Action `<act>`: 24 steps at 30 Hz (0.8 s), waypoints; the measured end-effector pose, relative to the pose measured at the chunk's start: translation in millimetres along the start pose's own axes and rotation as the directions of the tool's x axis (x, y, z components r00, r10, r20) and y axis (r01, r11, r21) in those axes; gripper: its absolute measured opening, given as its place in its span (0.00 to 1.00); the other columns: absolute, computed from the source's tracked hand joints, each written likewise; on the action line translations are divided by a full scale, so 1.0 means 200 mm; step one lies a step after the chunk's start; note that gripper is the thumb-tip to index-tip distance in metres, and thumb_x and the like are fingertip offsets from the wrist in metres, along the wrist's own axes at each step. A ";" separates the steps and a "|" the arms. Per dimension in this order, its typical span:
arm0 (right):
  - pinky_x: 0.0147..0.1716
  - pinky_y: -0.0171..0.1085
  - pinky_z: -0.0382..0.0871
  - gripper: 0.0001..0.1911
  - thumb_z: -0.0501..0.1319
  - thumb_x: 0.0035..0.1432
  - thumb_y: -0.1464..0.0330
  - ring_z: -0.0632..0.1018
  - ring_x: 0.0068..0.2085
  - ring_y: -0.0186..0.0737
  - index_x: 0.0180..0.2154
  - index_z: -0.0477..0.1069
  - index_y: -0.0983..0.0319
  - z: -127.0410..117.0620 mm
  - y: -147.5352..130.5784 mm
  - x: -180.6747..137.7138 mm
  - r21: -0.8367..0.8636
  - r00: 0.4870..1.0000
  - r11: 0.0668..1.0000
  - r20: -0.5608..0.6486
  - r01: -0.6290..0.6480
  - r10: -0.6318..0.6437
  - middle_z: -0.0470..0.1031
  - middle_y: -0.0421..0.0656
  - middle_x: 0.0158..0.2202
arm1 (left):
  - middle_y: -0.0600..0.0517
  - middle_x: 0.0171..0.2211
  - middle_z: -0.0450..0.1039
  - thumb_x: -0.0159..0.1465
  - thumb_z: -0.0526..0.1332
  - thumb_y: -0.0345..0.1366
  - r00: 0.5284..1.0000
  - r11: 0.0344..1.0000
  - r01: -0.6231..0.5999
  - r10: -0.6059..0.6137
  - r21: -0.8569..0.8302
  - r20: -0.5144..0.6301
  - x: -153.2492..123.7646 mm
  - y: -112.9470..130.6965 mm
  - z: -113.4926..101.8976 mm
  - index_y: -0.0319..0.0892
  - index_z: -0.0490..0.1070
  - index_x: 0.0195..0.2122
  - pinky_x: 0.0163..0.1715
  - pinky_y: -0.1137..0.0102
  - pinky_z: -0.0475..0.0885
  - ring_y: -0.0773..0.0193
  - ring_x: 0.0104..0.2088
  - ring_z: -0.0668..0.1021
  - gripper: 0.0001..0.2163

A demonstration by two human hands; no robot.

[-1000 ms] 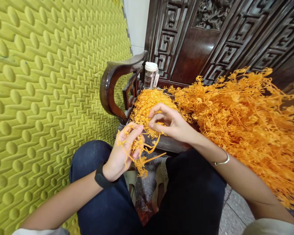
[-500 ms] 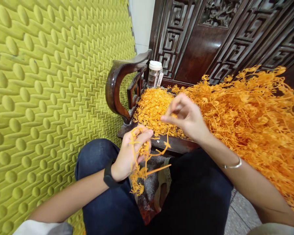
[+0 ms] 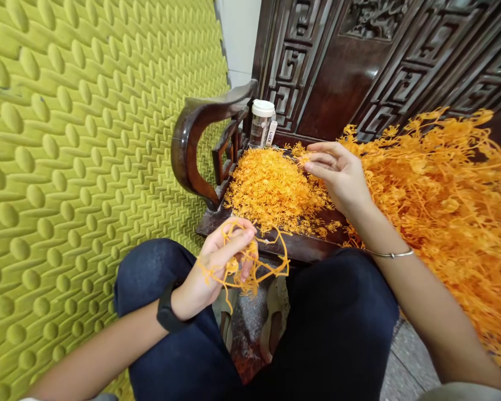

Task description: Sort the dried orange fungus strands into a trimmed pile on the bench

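My left hand is closed around thin orange plastic stems, whose bare, branching ends stick out to the right and below. Up and to the right, over the far right edge of a pile of small orange plastic florets, is my right hand. Its thumb and fingers come together at a small orange piece, which looks like a floret; the contact is partly lost against the orange behind. The pile lies on a dark wooden bench in front of my knees.
A big heap of orange plastic sprigs fills the right side. Behind the pile stands a clear jar with a white lid, beside the curved wooden armrest. Yellow textured padding covers the left; a carved wooden backrest rises behind.
My right hand has moved right and up, off the middle of the pile, with its fingers less tightly bent. The stems in my left hand have turned, and the hand has shifted slightly left.
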State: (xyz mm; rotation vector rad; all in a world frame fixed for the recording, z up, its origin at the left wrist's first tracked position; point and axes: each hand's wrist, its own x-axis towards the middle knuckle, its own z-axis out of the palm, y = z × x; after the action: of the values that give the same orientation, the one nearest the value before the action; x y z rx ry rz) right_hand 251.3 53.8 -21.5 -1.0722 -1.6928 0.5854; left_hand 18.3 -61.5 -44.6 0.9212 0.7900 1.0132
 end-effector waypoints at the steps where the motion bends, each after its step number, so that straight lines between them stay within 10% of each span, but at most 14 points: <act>1: 0.45 0.42 0.71 0.15 0.62 0.51 0.68 0.75 0.43 0.39 0.43 0.66 0.58 0.00 0.01 0.01 0.008 1.000 1.000 -0.010 -0.006 0.006 0.72 0.43 0.40 | 0.56 0.22 0.68 0.60 0.60 0.39 1.000 1.000 -0.003 0.003 0.000 0.009 0.01 0.00 0.00 0.42 0.64 0.35 0.16 0.78 0.63 0.73 0.16 0.69 0.07; 6: 0.44 0.41 0.71 0.12 0.62 0.50 0.68 0.75 0.39 0.37 0.39 0.67 0.60 0.02 0.13 0.05 -0.026 0.998 0.999 -0.035 0.045 -0.046 0.71 0.45 0.43 | 0.56 0.25 0.70 0.56 0.61 0.32 0.999 1.000 0.015 -0.015 -0.009 0.044 0.02 -0.01 0.01 0.42 0.65 0.38 0.17 0.76 0.65 0.72 0.16 0.70 0.10; 13: 0.56 0.49 0.61 0.19 0.64 0.50 0.62 0.64 0.59 0.46 0.44 0.69 0.59 0.04 0.20 0.08 -0.182 0.990 0.980 0.131 0.077 -0.054 0.63 0.49 0.57 | 0.55 0.26 0.71 0.53 0.62 0.27 0.995 0.999 0.045 -0.044 -0.004 0.087 0.02 -0.01 0.00 0.43 0.64 0.47 0.22 0.76 0.68 0.69 0.22 0.74 0.19; 18: 0.48 0.44 0.69 0.10 0.63 0.54 0.64 0.76 0.44 0.39 0.38 0.73 0.63 0.07 -0.02 -0.02 0.152 0.966 0.988 0.257 -0.039 -0.002 0.76 0.45 0.40 | 0.52 0.35 0.72 0.55 0.63 0.29 0.997 0.997 0.037 -0.042 0.066 0.070 0.03 -0.02 -0.01 0.46 0.64 0.52 0.22 0.76 0.69 0.69 0.27 0.75 0.22; 24: 0.42 0.38 0.70 0.05 0.59 0.58 0.71 0.76 0.39 0.35 0.37 0.73 0.61 0.09 -0.37 -0.20 0.196 0.848 0.915 0.345 0.353 -0.402 0.77 0.42 0.35 | 0.52 0.35 0.74 0.57 0.64 0.31 0.999 0.995 0.029 -0.032 0.098 0.028 0.03 -0.03 0.00 0.45 0.66 0.52 0.29 0.78 0.70 0.66 0.36 0.76 0.21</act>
State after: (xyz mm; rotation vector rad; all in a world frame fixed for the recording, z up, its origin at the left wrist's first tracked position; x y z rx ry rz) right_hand 211.9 -14.5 10.1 -0.5249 -2.1059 0.6582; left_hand 21.6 -57.4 -51.0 1.0027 0.8315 0.9392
